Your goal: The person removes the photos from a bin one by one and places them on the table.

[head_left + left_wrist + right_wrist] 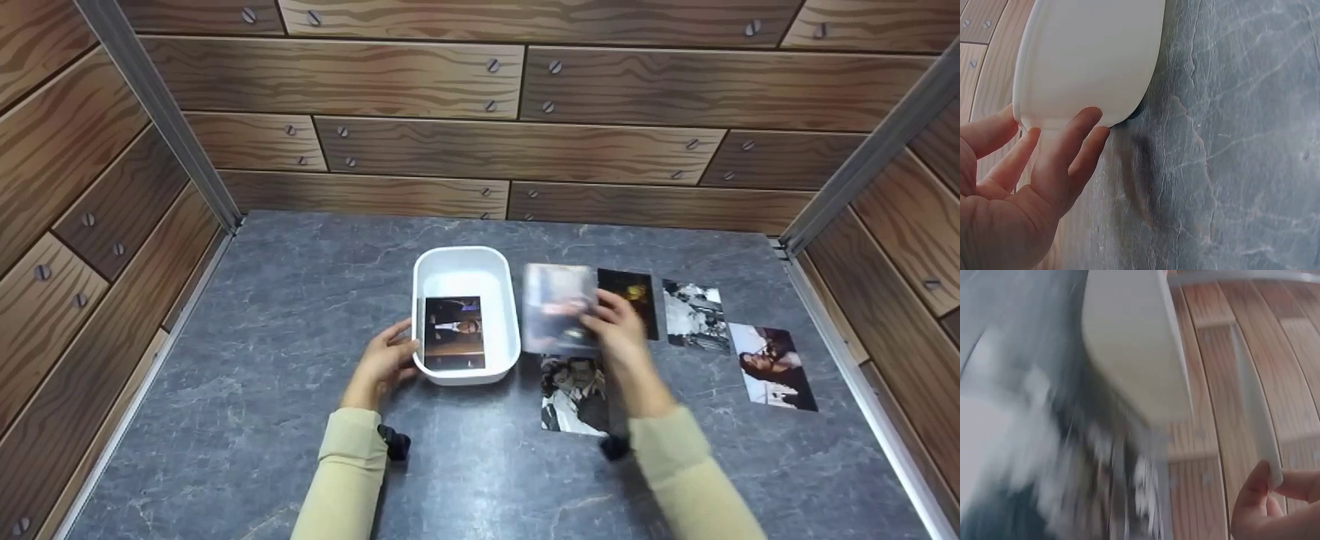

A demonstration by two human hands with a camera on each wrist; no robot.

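Observation:
In the head view my right hand (619,330) pinches a photo print (559,300) by its right side, next to the white tub (514,330); the print is blurred. The right wrist view shows that print (1255,405) nearly edge-on, between the thumb and fingers of my right hand (1275,509). At the tub's near left corner, my left hand (382,364) touches the outside. Its fingers lie loosely bent along the tub's wall (1089,62) in the left wrist view. Inside the tub lies a photo (454,334) of a figure in a dark suit.
A black-and-white photo (576,397) lies below the held print. To the right are a dark photo (637,300), another black-and-white photo (694,315) and a colour photo (772,367), all on the grey tabletop (315,285). Wood-patterned walls (420,146) enclose the back and sides.

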